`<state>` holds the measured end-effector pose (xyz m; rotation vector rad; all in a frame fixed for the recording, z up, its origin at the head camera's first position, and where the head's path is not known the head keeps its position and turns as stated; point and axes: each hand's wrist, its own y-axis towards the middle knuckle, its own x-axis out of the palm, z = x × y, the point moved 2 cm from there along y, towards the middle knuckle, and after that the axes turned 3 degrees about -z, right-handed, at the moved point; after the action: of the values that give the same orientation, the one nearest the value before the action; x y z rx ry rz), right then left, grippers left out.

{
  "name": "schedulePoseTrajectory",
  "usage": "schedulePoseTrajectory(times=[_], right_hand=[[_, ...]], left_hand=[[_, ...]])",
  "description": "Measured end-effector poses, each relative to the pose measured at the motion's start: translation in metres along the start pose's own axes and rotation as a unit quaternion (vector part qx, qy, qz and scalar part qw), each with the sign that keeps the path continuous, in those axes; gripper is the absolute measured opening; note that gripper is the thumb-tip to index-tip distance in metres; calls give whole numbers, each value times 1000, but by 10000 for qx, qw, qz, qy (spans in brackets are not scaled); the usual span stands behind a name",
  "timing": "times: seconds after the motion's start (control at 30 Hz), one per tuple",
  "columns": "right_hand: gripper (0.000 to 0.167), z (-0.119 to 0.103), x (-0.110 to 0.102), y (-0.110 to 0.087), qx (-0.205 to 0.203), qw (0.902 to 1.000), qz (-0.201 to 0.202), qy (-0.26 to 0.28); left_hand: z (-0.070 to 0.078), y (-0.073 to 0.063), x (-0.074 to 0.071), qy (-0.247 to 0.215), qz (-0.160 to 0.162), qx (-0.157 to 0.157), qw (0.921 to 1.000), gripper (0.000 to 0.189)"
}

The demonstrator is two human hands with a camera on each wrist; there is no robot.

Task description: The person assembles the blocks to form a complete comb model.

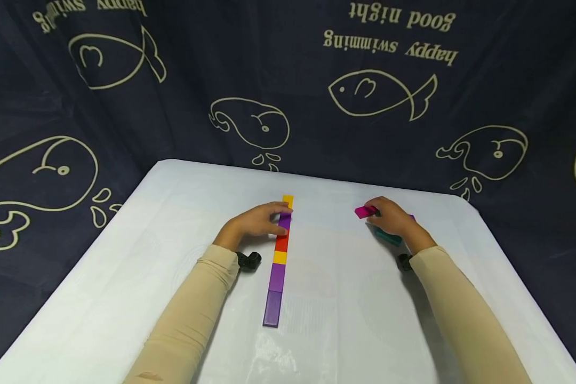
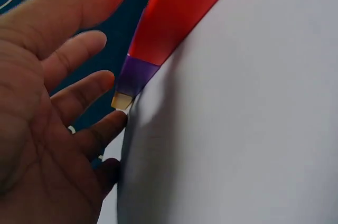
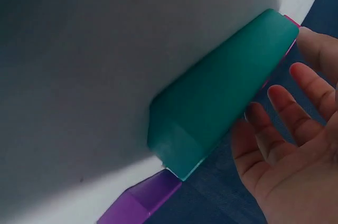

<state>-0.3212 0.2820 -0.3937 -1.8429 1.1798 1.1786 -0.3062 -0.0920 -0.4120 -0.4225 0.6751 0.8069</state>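
A straight row of coloured blocks runs along the table, with a yellow block (image 1: 288, 199) at the far end, then a purple block (image 1: 285, 220), a red block (image 1: 281, 244) and more yellow and purple ones towards the front. My left hand (image 1: 259, 220) is at the far part of this row, thumb and fingers spread, fingertips overlapping the purple block in the head view. On the right, my right hand (image 1: 391, 217) pinches a magenta block (image 1: 363, 212) between thumb and forefinger. Close under that hand lie a teal block (image 3: 222, 97) and another purple block (image 3: 140, 197), partly hidden from above.
The white table (image 1: 336, 330) has its far edge against a dark blue cloth (image 1: 307, 144) printed with fish and whales. Two plain purple blocks (image 1: 272, 308) form the near end of the row. A dark wrist camera (image 1: 249, 261) sits below the left wrist.
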Motion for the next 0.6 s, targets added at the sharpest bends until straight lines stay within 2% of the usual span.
schedulePoseTrajectory(times=[0.23,0.6], right_hand=[[40,1,2,6,218,9997,-90,55],[31,-6,5,12,200,9997,-118,49]], left_hand=[[-8,-1,4,-59,143,-67,9999,57],[-7,-1,9,-198,190,16,9996,55]])
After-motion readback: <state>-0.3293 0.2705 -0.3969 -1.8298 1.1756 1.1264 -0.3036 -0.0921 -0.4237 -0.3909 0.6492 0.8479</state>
